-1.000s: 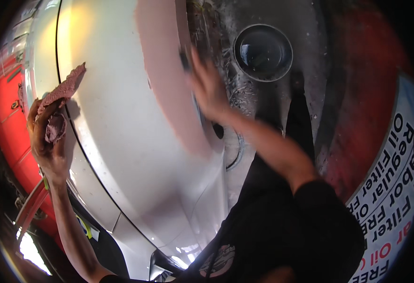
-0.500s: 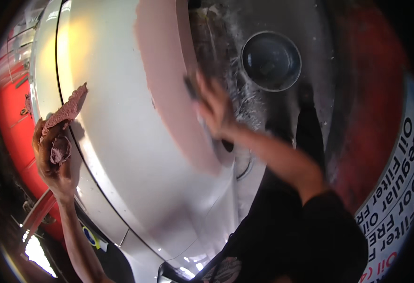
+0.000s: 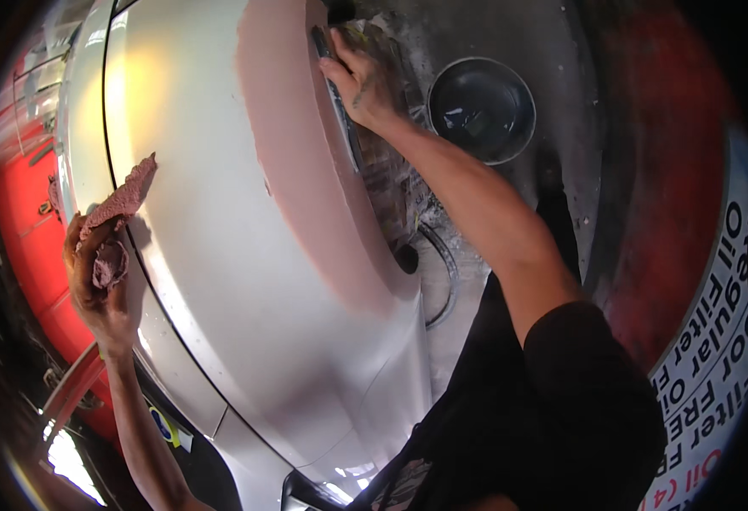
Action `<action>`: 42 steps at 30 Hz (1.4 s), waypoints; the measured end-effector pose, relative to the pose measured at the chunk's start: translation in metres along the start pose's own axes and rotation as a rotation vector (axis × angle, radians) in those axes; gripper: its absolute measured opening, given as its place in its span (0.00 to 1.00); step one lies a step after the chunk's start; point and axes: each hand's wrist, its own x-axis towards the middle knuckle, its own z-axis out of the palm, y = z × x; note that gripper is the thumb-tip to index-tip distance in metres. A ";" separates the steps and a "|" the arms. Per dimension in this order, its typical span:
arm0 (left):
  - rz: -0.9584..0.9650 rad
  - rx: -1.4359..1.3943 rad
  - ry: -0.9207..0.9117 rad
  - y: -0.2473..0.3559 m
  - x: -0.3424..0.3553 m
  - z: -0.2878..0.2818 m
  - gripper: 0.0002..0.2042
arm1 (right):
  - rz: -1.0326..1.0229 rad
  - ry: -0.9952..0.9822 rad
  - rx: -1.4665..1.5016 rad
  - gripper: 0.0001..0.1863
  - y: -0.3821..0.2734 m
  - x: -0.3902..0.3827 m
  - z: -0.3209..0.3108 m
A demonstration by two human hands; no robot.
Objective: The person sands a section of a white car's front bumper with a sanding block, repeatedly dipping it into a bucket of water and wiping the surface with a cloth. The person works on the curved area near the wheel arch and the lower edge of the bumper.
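Note:
A pale silver car panel (image 3: 195,187) stretches ahead of me, with a broad band of smooth pink body filler (image 3: 284,162) along its curved right edge. My right hand (image 3: 361,89) is at the far end of that edge, its fingers closed on a thin dark spreader (image 3: 319,44) laid against the filler. On the left, my left hand (image 3: 101,277) is raised over the panel gap, fingers curled around a piece caked in rough pink filler (image 3: 123,200). More filler sits by the thumb; whatever lies under the coating is hidden.
A round dark basin (image 3: 482,111) stands on the floor right of the panel. Below the filled edge are a dusty wheel-arch area (image 3: 391,162) and a curved hose (image 3: 450,281). A red car or panel (image 3: 29,230) is at left; a printed banner (image 3: 714,341) hangs at right.
My right hand has moved away along the filled edge toward its far end, with the spreader. My left hand has stayed almost in place.

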 end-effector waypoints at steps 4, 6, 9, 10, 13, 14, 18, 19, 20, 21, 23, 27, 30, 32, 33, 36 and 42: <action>-0.072 -0.107 0.033 -0.006 -0.022 -0.003 0.21 | -0.040 -0.046 0.065 0.37 -0.057 -0.128 -0.011; -0.067 -0.102 0.037 -0.006 -0.018 -0.011 0.22 | -0.187 0.008 0.159 0.38 -0.058 -0.155 -0.007; -0.026 -0.062 0.003 -0.008 -0.007 -0.008 0.23 | -0.088 -0.018 0.157 0.39 -0.022 -0.073 0.000; -0.024 -0.063 0.025 -0.006 -0.004 -0.005 0.23 | -0.028 -0.021 0.113 0.39 -0.008 -0.035 0.001; -0.018 -0.009 0.028 -0.008 -0.003 -0.001 0.23 | 0.021 -0.059 0.057 0.39 0.005 -0.022 0.002; -0.026 0.007 0.012 -0.009 -0.010 -0.006 0.23 | -0.006 -0.028 0.061 0.37 -0.018 -0.065 0.004; -0.045 -0.011 0.011 -0.005 -0.014 -0.009 0.23 | -0.122 0.053 0.201 0.37 -0.051 -0.156 0.002; -0.017 0.012 -0.005 -0.007 -0.009 -0.012 0.23 | -0.110 0.051 0.197 0.37 -0.046 -0.147 0.005; -0.004 -0.017 0.018 -0.007 -0.004 -0.009 0.23 | -0.040 -0.005 0.131 0.37 -0.027 -0.097 0.002; 0.001 -0.039 0.043 -0.004 0.000 -0.008 0.23 | 0.028 -0.069 0.072 0.37 -0.013 -0.059 -0.003; 0.013 -0.043 0.045 -0.002 -0.002 -0.003 0.22 | 0.063 -0.086 0.077 0.36 -0.003 -0.038 -0.006; -0.022 -0.004 0.009 -0.003 -0.014 -0.006 0.22 | -0.025 -0.025 0.171 0.35 -0.065 -0.162 -0.012; -0.020 -0.014 0.014 -0.005 -0.010 -0.014 0.22 | -0.064 -0.014 0.191 0.35 -0.058 -0.136 -0.005; 0.044 0.037 0.030 0.003 0.000 -0.012 0.22 | 0.119 -0.060 0.132 0.35 -0.024 -0.049 0.000; 0.063 -0.044 0.056 -0.003 0.004 0.002 0.22 | 0.118 -0.048 0.096 0.35 -0.010 -0.030 -0.010; -0.009 -0.069 0.029 -0.002 -0.006 -0.002 0.22 | 0.175 -0.057 0.089 0.36 -0.026 -0.058 0.000; 0.034 0.037 0.035 -0.009 -0.012 -0.013 0.23 | 0.011 -0.100 0.053 0.35 -0.039 -0.098 -0.001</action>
